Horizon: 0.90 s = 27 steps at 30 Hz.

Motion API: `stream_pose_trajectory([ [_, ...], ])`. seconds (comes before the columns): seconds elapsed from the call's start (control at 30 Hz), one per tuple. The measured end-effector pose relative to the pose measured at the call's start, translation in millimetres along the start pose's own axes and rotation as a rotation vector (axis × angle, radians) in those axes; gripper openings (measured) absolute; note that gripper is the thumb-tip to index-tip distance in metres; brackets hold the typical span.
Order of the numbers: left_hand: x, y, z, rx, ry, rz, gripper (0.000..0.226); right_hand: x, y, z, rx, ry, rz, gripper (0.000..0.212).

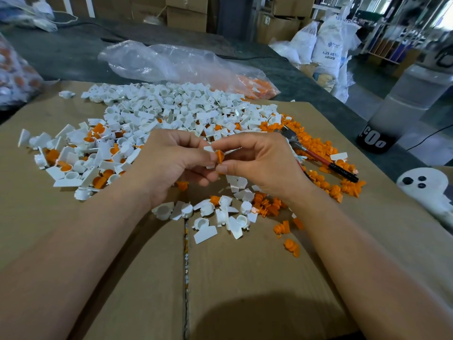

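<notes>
Two hands meet just above the cardboard (245, 278), and the action is right at the fingertips. The left hand (171, 165) has its grip pinched on a small white part (209, 149), while the right hand (259, 163) has its grip pinched on an orange plug (220, 157), forefinger above and thumb below, the two pieces touching. Behind them a heap of white parts (171, 106) spreads over the cardboard, a drift of orange plugs (318, 148) lies to the right with a red-handled tool (321, 159) on it, and a clear plastic bag (157, 60) rests on the grey table (61, 52) beyond.
</notes>
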<state>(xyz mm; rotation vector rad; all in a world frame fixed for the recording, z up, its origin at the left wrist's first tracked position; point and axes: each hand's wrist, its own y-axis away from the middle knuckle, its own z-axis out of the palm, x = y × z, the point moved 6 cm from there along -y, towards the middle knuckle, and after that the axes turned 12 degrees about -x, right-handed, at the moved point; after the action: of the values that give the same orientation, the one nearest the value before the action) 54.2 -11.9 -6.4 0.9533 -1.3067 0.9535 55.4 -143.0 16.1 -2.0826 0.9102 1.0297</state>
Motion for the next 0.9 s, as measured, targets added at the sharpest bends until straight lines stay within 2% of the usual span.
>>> stream_pose_trajectory([
  [0.2,-1.7,0.1,1.8,-0.013,0.054,-0.033,0.014,-1.7,0.5,-1.6,0.049,0.022,-0.032,0.039],
  [0.73,-3.1,0.6,1.5,-0.002,0.0,-0.052,0.012,-1.0,0.3,-0.2,0.022,0.09,-0.015,0.032],
  [0.9,-1.1,-0.4,0.0,0.017,-0.001,-0.018,0.012,1.9,-1.7,-0.6,-0.013,-0.026,0.033,0.039],
])
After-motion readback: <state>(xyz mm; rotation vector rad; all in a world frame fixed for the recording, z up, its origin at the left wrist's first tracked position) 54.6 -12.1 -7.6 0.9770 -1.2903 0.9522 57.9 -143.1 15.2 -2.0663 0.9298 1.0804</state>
